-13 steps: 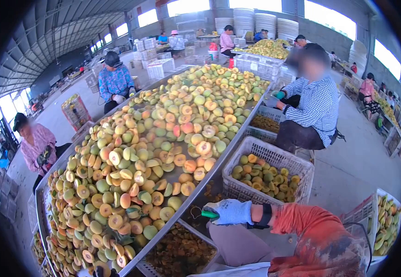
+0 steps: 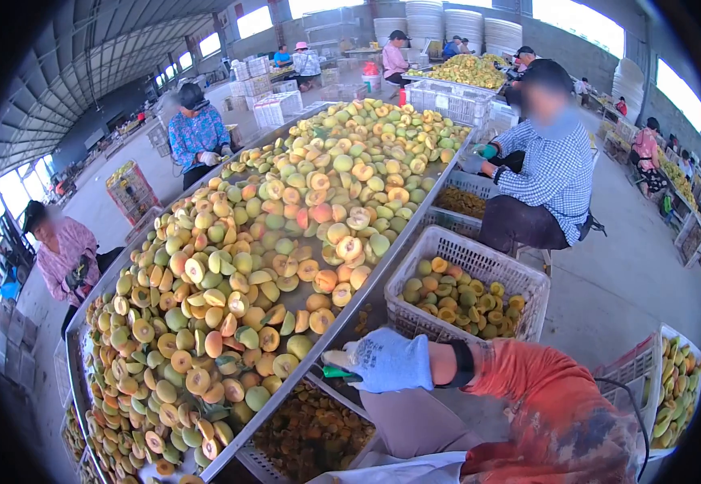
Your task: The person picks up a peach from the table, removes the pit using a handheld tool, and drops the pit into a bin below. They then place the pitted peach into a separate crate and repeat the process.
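Note:
My right hand (image 2: 389, 360), in a light blue glove, is closed around a green-handled tool (image 2: 336, 372) beside the near edge of the metal table (image 2: 356, 313). Only the green part of the tool shows clearly. Halved and whole yellow-green and orange fruits (image 2: 205, 315) are heaped across the table. Under the hand, at the table's side, a crate (image 2: 318, 436) holds dark brownish scraps. Of my left hand, little can be made out at the bottom edge of the view, where only a small dark and pale patch shows among the fruit.
A white crate (image 2: 528, 300) of fruit halves stands right of the table, with another fruit crate (image 2: 663, 387) at far right. A person in a checked shirt (image 2: 556, 177) sits at the table's right side; two people (image 2: 197, 133) sit along its left side.
My right hand has moved slightly left and up with the green-handled tool, and its fingers now reach over the tool. The view has shifted a little.

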Tool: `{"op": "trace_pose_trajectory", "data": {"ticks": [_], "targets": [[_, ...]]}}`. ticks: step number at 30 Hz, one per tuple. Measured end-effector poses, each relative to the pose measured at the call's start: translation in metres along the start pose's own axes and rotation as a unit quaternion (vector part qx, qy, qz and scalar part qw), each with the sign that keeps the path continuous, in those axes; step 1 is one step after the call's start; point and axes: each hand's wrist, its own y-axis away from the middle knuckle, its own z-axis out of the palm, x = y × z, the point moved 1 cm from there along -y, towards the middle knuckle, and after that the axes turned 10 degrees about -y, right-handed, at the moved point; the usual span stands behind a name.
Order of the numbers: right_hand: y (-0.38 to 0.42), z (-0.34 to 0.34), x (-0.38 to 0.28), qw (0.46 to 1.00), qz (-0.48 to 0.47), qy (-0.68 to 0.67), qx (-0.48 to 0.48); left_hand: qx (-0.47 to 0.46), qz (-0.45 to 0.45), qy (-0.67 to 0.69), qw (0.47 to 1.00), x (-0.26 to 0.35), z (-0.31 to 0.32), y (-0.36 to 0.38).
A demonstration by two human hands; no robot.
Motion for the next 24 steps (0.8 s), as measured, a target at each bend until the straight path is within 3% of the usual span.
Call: {"op": "trace_pose_trajectory", "data": {"ticks": [2, 3, 6, 10, 13, 21, 24], "targets": [[-0.002, -0.046, -0.029, 0.992, -0.078, 0.019, 0.099, 0.003, 0.147, -0.143, 0.979, -0.008, -0.004, 0.0], [-0.003, -0.069, -0.049, 0.987, -0.108, 0.027, 0.115, 0.03, 0.154, -0.159, 0.975, -0.008, -0.009, 0.0], [-0.001, -0.108, -0.091, 0.916, -0.237, 0.28, 0.163, -0.066, 0.079, -0.051, 0.993, -0.001, 0.001, 0.001], [-0.016, -0.116, -0.149, 0.883, -0.355, 0.285, 0.115, 0.014, 0.148, -0.056, 0.987, -0.002, 0.005, 0.009], [-0.026, -0.103, -0.187, 0.855, -0.434, 0.273, 0.077, 0.005, 0.07, -0.044, 0.997, 0.014, 0.018, 0.035], [-0.053, -0.105, -0.206, 0.826, -0.506, 0.247, 0.019, -0.014, 0.073, -0.019, 0.997, 0.018, 0.027, 0.053], [-0.052, -0.12, -0.195, 0.836, -0.488, 0.25, -0.006, -0.075, 0.021, 0.069, 0.995, 0.013, 0.056, 0.054]]}}
